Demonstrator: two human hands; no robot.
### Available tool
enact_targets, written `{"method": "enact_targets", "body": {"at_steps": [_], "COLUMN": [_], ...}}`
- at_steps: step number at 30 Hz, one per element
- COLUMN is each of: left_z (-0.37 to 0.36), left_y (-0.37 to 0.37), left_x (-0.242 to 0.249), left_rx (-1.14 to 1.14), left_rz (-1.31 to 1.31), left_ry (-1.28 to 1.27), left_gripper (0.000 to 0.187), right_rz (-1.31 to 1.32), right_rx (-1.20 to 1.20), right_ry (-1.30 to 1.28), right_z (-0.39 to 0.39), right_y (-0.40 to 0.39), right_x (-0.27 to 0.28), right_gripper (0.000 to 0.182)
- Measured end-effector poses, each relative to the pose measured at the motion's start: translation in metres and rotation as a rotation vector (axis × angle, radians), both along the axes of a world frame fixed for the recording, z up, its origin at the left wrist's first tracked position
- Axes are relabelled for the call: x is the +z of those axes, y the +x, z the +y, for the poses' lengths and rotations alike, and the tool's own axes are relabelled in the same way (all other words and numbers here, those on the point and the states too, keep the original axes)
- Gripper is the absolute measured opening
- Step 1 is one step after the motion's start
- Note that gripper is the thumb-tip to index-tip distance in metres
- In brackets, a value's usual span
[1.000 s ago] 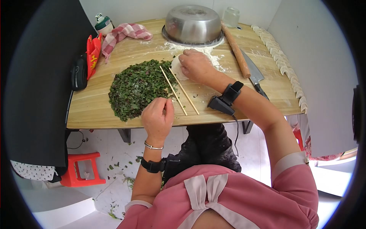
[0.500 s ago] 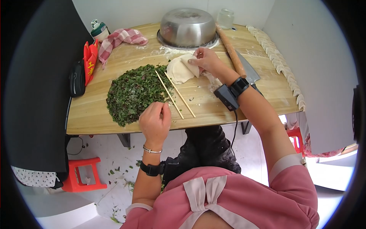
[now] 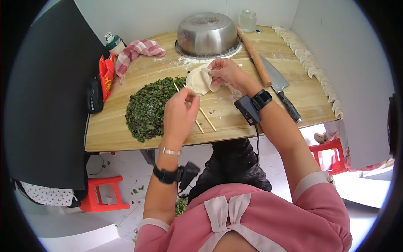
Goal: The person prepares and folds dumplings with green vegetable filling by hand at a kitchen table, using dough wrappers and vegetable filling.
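Observation:
My right hand (image 3: pixel 228 73) pinches the folded-up right edge of a round, pale dough wrapper (image 3: pixel 196 82), which looks like part of a stack. Just below the wrapper's near edge is my left hand (image 3: pixel 181 111), its fingers curled together and nothing visible in them. Whether its fingertips touch the dough cannot be made out. Beneath and beside that hand, a pair of chopsticks (image 3: pixel 207 119) lies on the wood, partly hidden by it. A large heap of chopped dark green leaves (image 3: pixel 147 110) spreads to the left of my left hand.
An upturned metal basin (image 3: pixel 207 35) stands at the back of the wooden table (image 3: pixel 235 126). Right of it lie a rolling pin (image 3: pixel 254 56) and a cleaver (image 3: pixel 277 77). Folded dumplings (image 3: pixel 308 63) line the right edge. A checked cloth (image 3: pixel 136 54) and black case (image 3: pixel 95 94) are left.
My left hand has moved up and forward from the heap's near edge toward the dough wrapper. My right hand still grips the wrapper's folded edge. The view has shifted slightly.

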State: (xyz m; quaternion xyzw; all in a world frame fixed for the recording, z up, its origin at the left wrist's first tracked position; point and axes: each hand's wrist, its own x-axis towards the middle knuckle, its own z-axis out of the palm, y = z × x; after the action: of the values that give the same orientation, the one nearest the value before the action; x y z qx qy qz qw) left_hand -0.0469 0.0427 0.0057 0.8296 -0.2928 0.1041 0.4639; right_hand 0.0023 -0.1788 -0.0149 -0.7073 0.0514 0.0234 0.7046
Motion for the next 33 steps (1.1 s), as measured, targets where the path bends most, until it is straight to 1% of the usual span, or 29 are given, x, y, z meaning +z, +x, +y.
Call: {"method": "enact_targets", "body": {"at_steps": [1, 2, 4, 7, 9, 11, 12, 13, 14, 19, 20, 21, 22, 23, 25, 27, 29, 30, 32, 33], "left_z": [-0.008, -0.015, -0.031, -0.048, -0.055, -0.058, -0.059, -0.059, -0.059, -0.061, -0.060, -0.057, -0.055, -0.053, -0.052, -0.053, -0.054, -0.054, -0.053, -0.052], "left_y": [0.013, 0.027, 0.051, 0.066, 0.069, 0.070, 0.070, 0.071, 0.071, 0.068, 0.069, 0.071, 0.073, 0.075, 0.075, 0.072, 0.070, 0.071, 0.072, 0.072], "left_x": [0.000, -0.002, -0.007, -0.007, -0.009, -0.013, -0.014, -0.015, -0.016, -0.018, -0.020, -0.023, -0.026, -0.028, -0.028, -0.026, -0.023, -0.022, -0.023, -0.022], "left_rx": [-0.033, -0.035, -0.031, -0.004, 0.018, 0.040, 0.058, 0.076, 0.075, 0.147, 0.145, 0.165, 0.185, 0.183, 0.225, 0.224, 0.226, 0.226, 0.225, 0.234], "left_rz": [0.069, 0.061, 0.084, 0.124, 0.096, 0.070, 0.111, 0.151, 0.147, -0.034, -0.036, 0.006, 0.049, 0.046, 0.105, 0.102, 0.102, 0.071, 0.039, 0.003], "left_ry": [-0.010, 0.007, 0.106, 0.216, 0.268, 0.321, 0.275, 0.229, 0.244, 0.324, 0.331, 0.280, 0.227, 0.232, 0.259, 0.282, 0.301, 0.324, 0.346, 0.389], "left_gripper": [0.014, 0.014, 0.024, 0.029, 0.029, 0.029, 0.028, 0.026, 0.026, 0.021, 0.021, 0.020, 0.019, 0.019, 0.021, 0.021, 0.021, 0.022, 0.023, 0.023], "right_rz": [-0.030, -0.060, -0.094, -0.119, -0.116, -0.136, -0.139, -0.145, -0.152, -0.185, -0.190, -0.192, -0.193, -0.193, -0.187, -0.181, -0.102, -0.102, -0.204, -0.204], "right_rx": [0.021, 0.040, 0.045, 0.050, 0.046, 0.099, 0.094, 0.088, 0.083, 0.043, 0.032, 0.028, -0.013, -0.055, -0.105, -0.153, -0.105, -0.104, -0.098, -0.098], "right_ry": [0.020, 0.042, 0.091, 0.147, 0.170, 0.100, 0.116, 0.076, 0.034, -0.008, -0.017, -0.010, -0.052, -0.095, -0.079, -0.067, -0.147, -0.149, -0.281, -0.280], "right_z": [-0.001, -0.001, -0.002, -0.003, -0.004, -0.006, -0.006, -0.005, -0.004, -0.002, -0.003, -0.004, -0.006, -0.008, -0.012, -0.012, -0.010, -0.009, -0.007, -0.009], "right_y": [0.001, 0.001, 0.002, 0.000, -0.002, -0.004, -0.004, -0.003, -0.002, 0.001, 0.001, 0.002, 0.002, 0.002, 0.011, 0.013, 0.007, 0.007, 0.007, 0.008], "right_x": [-0.003, -0.006, -0.012, -0.013, -0.012, -0.012, -0.012, -0.011, -0.010, -0.012, -0.013, -0.013, -0.012, -0.011, -0.019, -0.020, -0.012, -0.015, -0.019, -0.019], "right_gripper": [0.009, 0.010, 0.009, 0.008, 0.008, 0.009, 0.009, 0.009, 0.009, 0.007, 0.006, 0.006, 0.005, 0.004, 0.005, 0.008, 0.009, 0.009, 0.011, 0.011]}}
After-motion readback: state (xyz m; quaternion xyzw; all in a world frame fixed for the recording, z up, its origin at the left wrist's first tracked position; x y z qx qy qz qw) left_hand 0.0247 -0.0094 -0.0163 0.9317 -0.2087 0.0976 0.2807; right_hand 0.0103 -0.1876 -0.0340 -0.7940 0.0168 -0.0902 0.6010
